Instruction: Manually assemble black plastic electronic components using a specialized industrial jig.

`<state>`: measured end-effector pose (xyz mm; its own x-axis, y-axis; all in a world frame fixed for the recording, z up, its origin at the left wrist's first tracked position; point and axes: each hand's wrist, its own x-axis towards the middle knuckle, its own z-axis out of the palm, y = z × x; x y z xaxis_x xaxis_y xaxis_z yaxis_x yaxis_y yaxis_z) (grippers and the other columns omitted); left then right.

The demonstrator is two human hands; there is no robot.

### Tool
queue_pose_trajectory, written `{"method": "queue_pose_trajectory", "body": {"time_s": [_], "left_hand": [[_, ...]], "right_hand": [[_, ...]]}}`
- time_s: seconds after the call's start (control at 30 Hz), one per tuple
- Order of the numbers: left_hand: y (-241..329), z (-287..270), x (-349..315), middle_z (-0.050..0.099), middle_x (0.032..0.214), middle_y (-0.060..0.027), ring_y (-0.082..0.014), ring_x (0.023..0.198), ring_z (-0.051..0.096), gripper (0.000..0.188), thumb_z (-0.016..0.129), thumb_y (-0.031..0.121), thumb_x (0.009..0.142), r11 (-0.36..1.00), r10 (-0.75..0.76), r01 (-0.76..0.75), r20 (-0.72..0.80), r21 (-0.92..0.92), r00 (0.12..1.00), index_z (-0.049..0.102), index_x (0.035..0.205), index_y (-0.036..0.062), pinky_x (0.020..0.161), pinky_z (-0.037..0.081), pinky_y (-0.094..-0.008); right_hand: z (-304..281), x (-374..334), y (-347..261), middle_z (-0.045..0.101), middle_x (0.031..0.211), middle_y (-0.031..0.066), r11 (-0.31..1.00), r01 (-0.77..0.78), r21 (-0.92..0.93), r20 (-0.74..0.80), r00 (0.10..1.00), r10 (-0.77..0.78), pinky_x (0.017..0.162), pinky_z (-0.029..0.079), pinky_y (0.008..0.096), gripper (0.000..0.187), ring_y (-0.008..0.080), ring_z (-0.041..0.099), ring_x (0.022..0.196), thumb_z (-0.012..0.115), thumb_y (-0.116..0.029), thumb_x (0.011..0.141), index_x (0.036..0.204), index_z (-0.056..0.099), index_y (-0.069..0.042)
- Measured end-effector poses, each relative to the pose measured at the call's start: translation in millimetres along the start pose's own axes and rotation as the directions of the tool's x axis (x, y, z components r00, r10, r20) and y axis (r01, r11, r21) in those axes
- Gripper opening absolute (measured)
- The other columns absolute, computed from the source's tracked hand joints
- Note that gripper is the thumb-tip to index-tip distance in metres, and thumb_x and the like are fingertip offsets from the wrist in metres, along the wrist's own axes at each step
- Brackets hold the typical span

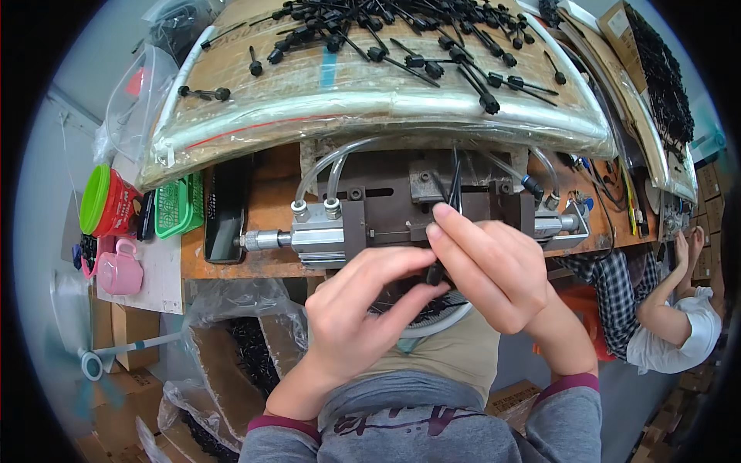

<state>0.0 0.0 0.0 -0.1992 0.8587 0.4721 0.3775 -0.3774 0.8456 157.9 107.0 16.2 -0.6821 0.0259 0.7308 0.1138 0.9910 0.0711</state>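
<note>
Both hands meet in front of a metal fixture with air cylinders. My left hand (pixel 359 310) is closed, its thumb and forefinger pinching the dark head of a black stemmed plastic part (pixel 435 273). Close beside it, my right hand (pixel 490 266) is closed too, its thumb and fingertips pressed together over the same part. Thin black stems (pixel 454 185) rise past the right fingertips, and how they join the part is hidden by my fingers. Directly behind my hands lies the dark fixture plate with its small metal block (pixel 424 187). A silver cylinder (pixel 318 238) sits left of them, with clear hoses attached.
A plastic-wrapped cardboard surface (pixel 255 100) holds many loose black stemmed parts (pixel 378 54). At left are a green basket (pixel 179 207), a red tub (pixel 113 202) and a pink cup (pixel 120 268). Below lies an open box (pixel 255 363) of black parts. Another person (pixel 675 324) sits at right.
</note>
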Motion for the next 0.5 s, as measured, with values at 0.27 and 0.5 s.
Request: {"method": "queue_pose_trajectory", "body": {"time_s": [0.27,0.5], "left_hand": [[-20,10,-21,0.067,0.108,-0.0132,-0.0259,0.088,0.068,0.031,0.078,-0.001,0.07,0.966,0.04,-0.086,0.186,0.243,0.982,0.07,0.099,-0.0005,0.076,0.056,-0.0336],[-30,31,-20,0.063,0.128,-0.0168,-0.0245,0.092,0.069,0.03,0.077,0.007,0.072,0.789,0.133,-0.301,0.329,0.535,0.935,0.071,0.1,0.0025,0.087,0.055,-0.0378]], "right_hand": [[1,-42,-9,0.068,0.103,0.0225,0.962,-0.272,0.032,-0.147,0.951,0.273,0.06,0.055,0.0291,0.029,0.0239,0.067,0.073,0.074,0.004,0.07,0.098,0.069,0.008],[-8,-51,-29,0.069,0.107,0.0186,0.746,-0.618,0.246,-0.228,0.712,0.665,0.078,0.058,0.03,0.032,0.0246,0.071,0.088,0.076,0.011,0.073,0.102,0.069,0.002]]}}
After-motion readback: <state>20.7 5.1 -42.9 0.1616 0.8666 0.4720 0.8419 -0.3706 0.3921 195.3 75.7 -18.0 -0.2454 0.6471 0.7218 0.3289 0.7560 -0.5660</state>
